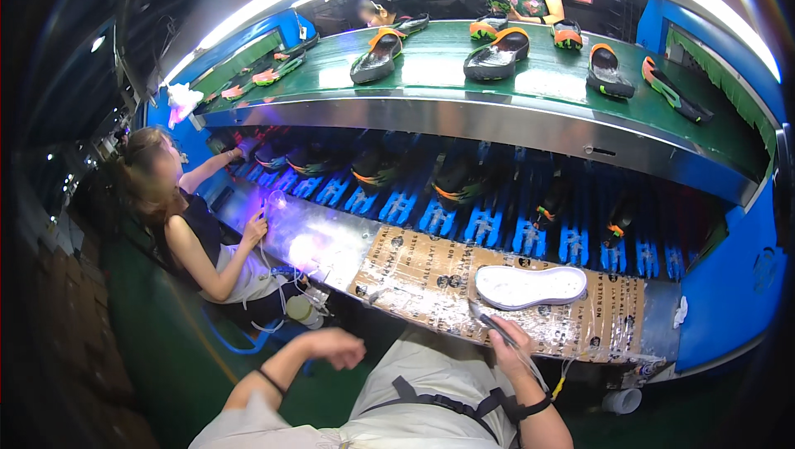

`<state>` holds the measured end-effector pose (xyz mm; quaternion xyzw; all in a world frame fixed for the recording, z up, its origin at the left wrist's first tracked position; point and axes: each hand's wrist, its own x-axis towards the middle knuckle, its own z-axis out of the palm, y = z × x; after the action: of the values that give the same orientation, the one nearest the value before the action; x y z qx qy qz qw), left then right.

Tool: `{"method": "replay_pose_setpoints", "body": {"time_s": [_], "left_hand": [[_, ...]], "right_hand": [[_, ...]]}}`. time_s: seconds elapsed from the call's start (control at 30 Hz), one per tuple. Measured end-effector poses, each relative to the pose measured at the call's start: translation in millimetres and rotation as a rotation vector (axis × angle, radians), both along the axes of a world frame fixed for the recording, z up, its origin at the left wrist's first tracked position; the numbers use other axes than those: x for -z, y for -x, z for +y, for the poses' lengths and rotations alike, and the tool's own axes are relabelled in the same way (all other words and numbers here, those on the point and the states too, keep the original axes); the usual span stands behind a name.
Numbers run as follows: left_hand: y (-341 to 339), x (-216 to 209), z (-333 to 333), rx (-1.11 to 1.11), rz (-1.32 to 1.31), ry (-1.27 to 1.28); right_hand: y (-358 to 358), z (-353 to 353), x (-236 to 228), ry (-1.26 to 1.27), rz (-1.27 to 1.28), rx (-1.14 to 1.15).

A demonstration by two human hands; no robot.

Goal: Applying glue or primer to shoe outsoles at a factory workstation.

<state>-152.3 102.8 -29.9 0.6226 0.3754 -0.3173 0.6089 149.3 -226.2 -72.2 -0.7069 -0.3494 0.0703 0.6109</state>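
A slim dark tool [490, 322], seemingly a pen or brush, is being gripped in the right hand [507, 354], the fingers clenched around its lower end while its tip is being pointed up and left over the cardboard mat [431, 279] taped to the bench. A thin cord is hanging from the hand toward the bench edge. The left hand [335, 347] is being held loosely curled and empty, well apart from the bench, above the lap and the pale apron [414, 399]. Just beyond the tool tip, a white shoe sole [530, 286] is lying flat on the mat, its inner face turned upward, untouched by either hand. The step in hand is judged to be the treating or marking of this sole, with the tool readied but not yet applied. For the next move, the sole would probably need steadying with the free left hand while the tip is brought onto its surface. Behind the mat, blue racks [464, 221] are being filled with dark shoes, and above them shoes and soles are being carried on a green conveyor belt [447, 60]. To the left, another seated person [199, 242] is working under a violet light.
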Motion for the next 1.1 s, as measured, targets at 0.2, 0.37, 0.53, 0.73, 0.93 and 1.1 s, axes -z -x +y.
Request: {"method": "replay_pose_setpoints", "body": {"time_s": [0.2,0.37,0.53,0.73,0.93,1.1], "left_hand": [[306.9,199.5,-135.8,0.142,0.382,-0.448],[272.2,185.4,-190.0,-0.173,0.473,-0.493],[205.6,155.9,-177.9,-0.171,0.432,-0.551],[132.5,126.5,-149.6,-0.09,0.432,-0.565],[101.9,110.7,-121.7,0.031,0.373,-0.542],[64.5,119.1,-83.4,0.204,0.206,-0.58]], "right_hand": [[-6.1,37.0,21.8,-0.023,0.055,-0.13],[-11.2,32.5,21.9,-0.008,0.047,-0.147],[-17.5,30.2,18.7,0.048,0.093,-0.144],[-16.2,29.5,23.9,0.061,0.229,-0.247],[-22.6,32.4,26.2,0.138,0.328,-0.385],[-23.3,34.1,40.4,0.019,0.167,-0.294]]}}
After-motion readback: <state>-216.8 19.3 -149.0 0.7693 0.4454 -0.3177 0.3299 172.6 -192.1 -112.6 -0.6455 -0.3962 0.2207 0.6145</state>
